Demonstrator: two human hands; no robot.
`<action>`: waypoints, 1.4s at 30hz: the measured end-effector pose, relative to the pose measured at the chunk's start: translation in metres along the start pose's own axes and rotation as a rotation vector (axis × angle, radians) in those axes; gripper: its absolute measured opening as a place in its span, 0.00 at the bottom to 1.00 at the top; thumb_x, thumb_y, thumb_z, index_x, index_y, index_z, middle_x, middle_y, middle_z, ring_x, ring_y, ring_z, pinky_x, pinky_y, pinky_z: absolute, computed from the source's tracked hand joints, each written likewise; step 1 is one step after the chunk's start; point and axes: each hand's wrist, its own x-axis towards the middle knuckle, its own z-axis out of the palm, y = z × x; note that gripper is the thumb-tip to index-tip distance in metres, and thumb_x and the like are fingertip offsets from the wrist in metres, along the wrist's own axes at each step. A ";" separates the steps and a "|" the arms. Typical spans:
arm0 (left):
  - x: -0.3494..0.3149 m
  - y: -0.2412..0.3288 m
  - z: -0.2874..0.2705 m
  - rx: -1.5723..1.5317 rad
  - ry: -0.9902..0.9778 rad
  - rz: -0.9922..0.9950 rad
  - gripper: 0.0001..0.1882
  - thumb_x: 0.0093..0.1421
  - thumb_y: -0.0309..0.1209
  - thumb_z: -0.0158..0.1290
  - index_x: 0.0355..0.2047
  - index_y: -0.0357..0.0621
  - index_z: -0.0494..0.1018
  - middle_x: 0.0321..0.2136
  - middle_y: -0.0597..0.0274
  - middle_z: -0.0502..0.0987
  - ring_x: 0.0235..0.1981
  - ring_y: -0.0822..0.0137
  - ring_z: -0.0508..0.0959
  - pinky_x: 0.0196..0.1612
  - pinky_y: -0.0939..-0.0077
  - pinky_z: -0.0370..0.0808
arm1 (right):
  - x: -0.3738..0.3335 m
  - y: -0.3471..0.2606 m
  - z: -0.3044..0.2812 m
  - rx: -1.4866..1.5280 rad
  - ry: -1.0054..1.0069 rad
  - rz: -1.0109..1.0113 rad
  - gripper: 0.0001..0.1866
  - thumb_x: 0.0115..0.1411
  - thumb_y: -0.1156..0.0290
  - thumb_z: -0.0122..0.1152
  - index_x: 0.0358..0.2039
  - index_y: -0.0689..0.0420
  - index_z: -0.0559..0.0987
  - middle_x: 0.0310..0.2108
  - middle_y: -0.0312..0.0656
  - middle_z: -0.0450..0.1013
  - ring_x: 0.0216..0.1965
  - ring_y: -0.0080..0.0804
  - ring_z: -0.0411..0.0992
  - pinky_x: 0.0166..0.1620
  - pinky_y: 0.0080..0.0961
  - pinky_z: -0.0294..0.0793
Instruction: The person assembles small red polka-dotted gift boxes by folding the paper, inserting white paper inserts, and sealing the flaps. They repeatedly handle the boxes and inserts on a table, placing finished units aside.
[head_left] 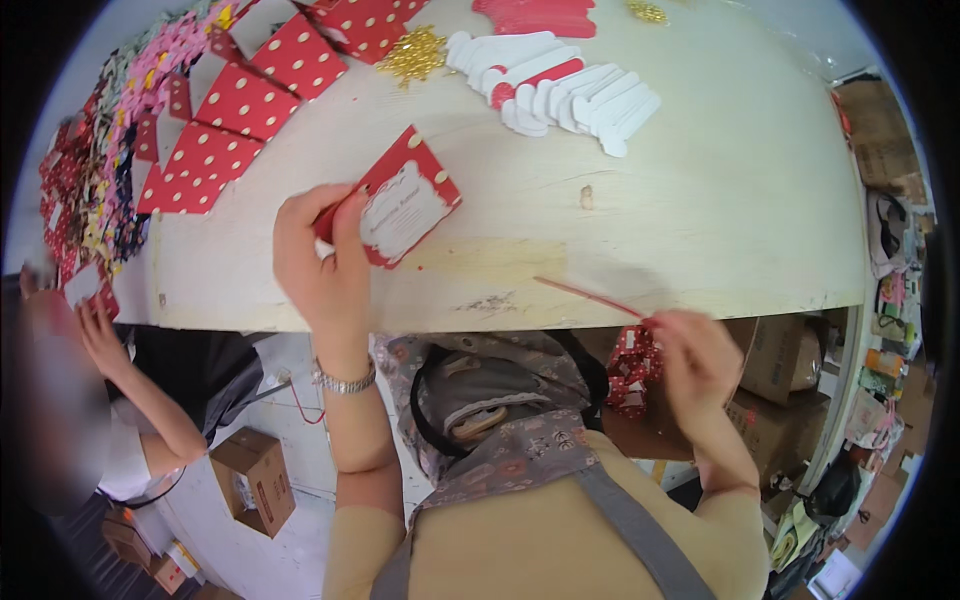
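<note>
My left hand (pixel 318 250) grips a red card with pale dots (pixel 447 183) between thumb and fingers. A white scalloped label with printed lines covers part of the card's face, which is tilted up over the table. Low at the table's front edge, my right hand (pixel 705 360) is closed on one end of a thin red strip (pixel 585 292). Its other end points left above the tabletop. The strip may be a flat piece seen edge-on; I cannot tell. Just left of the right hand, below the edge, is a bundle of red dotted pieces (pixel 633 370).
Red dotted folded cards (pixel 205 165) stand in a row at the back left, beside a heap of colourful ribbon bows (pixel 150 85). Gold fasteners (pixel 413 55), white cut-outs (pixel 575 90) and red cut-outs (pixel 535 15) lie at the back. At left, a co-worker's hand (pixel 98 340) holds another piece.
</note>
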 end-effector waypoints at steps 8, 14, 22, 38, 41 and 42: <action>0.014 -0.011 0.004 -0.056 -0.030 0.109 0.03 0.58 0.22 0.52 0.34 0.39 0.71 0.28 0.57 0.73 0.29 0.61 0.72 0.33 0.72 0.69 | 0.144 -0.064 0.121 1.320 -0.421 0.484 0.07 0.58 0.73 0.61 0.34 0.60 0.74 0.33 0.38 0.75 0.37 0.22 0.75 0.36 0.19 0.72; 0.016 -0.005 -0.002 -0.156 -0.107 0.126 0.05 0.57 0.21 0.51 0.34 0.40 0.72 0.30 0.58 0.74 0.31 0.60 0.72 0.35 0.71 0.69 | 0.149 -0.077 0.137 1.127 -0.360 0.463 0.08 0.58 0.72 0.62 0.32 0.63 0.74 0.27 0.38 0.76 0.26 0.19 0.74 0.28 0.15 0.73; 0.004 -0.015 0.008 -0.101 0.003 0.172 0.13 0.50 0.14 0.52 0.35 0.43 0.73 0.30 0.60 0.77 0.30 0.62 0.72 0.34 0.73 0.69 | 0.182 -0.042 0.133 0.725 -0.224 0.142 0.03 0.58 0.74 0.59 0.33 0.58 0.79 0.28 0.39 0.77 0.25 0.23 0.75 0.28 0.19 0.74; 0.009 -0.020 0.011 -0.198 0.056 0.047 0.08 0.54 0.19 0.56 0.35 0.39 0.71 0.28 0.61 0.73 0.30 0.65 0.70 0.34 0.76 0.68 | 0.269 0.041 0.151 -0.264 -0.280 -0.631 0.06 0.53 0.74 0.60 0.31 0.58 0.81 0.30 0.40 0.75 0.34 0.38 0.73 0.37 0.31 0.74; 0.013 -0.014 0.015 -0.227 0.089 0.031 0.08 0.55 0.18 0.55 0.34 0.39 0.71 0.29 0.60 0.73 0.31 0.65 0.70 0.35 0.76 0.68 | 0.267 0.042 0.145 -0.294 -0.270 -0.708 0.08 0.51 0.77 0.62 0.33 0.58 0.81 0.31 0.39 0.75 0.32 0.38 0.73 0.35 0.30 0.74; 0.013 -0.014 0.016 -0.254 0.103 0.023 0.08 0.54 0.18 0.54 0.35 0.40 0.71 0.29 0.60 0.73 0.32 0.65 0.70 0.35 0.76 0.68 | 0.262 0.039 0.143 -0.165 -0.147 -0.684 0.08 0.49 0.78 0.62 0.33 0.56 0.82 0.31 0.38 0.76 0.32 0.36 0.73 0.35 0.29 0.74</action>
